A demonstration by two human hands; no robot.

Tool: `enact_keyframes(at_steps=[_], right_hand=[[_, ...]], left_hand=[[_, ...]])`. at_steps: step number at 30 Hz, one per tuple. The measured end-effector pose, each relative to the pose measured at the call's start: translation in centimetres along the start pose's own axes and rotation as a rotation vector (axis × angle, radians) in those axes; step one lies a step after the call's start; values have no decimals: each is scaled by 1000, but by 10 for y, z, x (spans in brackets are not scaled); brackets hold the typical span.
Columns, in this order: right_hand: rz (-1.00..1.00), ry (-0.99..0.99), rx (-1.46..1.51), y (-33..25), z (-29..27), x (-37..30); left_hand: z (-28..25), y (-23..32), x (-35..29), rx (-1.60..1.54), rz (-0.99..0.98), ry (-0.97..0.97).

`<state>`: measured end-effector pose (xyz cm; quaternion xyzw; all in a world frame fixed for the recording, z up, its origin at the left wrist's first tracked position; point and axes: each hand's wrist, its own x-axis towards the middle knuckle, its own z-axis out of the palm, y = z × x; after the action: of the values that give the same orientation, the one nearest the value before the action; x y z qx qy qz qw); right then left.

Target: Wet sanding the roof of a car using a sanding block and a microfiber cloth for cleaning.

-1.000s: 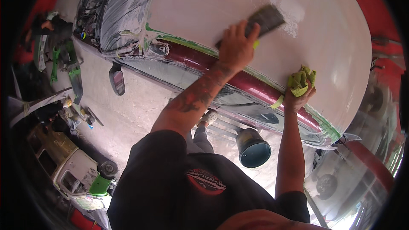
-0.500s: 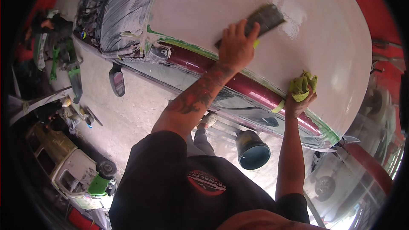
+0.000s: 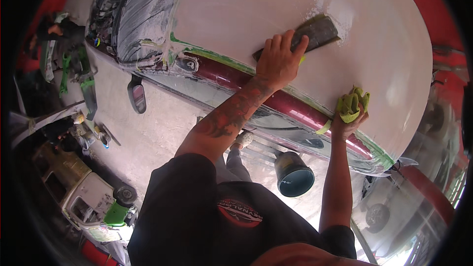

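My left hand (image 3: 281, 60) is closed over a long dark sanding block (image 3: 318, 32), which lies flat on the pale, wet-looking car roof (image 3: 384, 39). Whitish smears show on the roof beside the block's far end. Farther right, near the roof's side edge, my right hand (image 3: 351, 124) grips a crumpled yellow-green cloth (image 3: 351, 106). One strip of that cloth hangs over the dark red side rail (image 3: 290, 106). Green and pale patches run along the seam between roof and rail.
On the floor below the car stands a dark bucket (image 3: 294, 175) holding liquid. A side mirror (image 3: 137, 96) juts out at the left, near the milky-streaked windshield (image 3: 148, 15). Another partly painted vehicle (image 3: 86, 197) stands at the lower left. Loose car parts (image 3: 81, 79) and people are at the far left.
My left hand has slid the sanding block slightly to the right and nearer across the roof. The right hand keeps its hold on the cloth at the roof's edge.
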<state>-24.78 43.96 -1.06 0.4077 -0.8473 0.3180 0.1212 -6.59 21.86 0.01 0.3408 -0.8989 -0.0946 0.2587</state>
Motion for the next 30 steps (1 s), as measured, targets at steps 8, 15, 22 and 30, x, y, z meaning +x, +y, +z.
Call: enact_keyframes(at_steps=[8,15,22,30], right_hand=[[-15,-19,4,-7,-3,1],[-7,3,-31,-1,-3,-2],[-15,-17,20,-7,-6,-2],[0,-29,22,-8,-7,1]], left_hand=[[-59,-226,-5,336,-419,186],[-4,2,-2,-8,-11,-5],[-33,-142,61,168,-9,98],[-5,-38,24,143,38,-8]])
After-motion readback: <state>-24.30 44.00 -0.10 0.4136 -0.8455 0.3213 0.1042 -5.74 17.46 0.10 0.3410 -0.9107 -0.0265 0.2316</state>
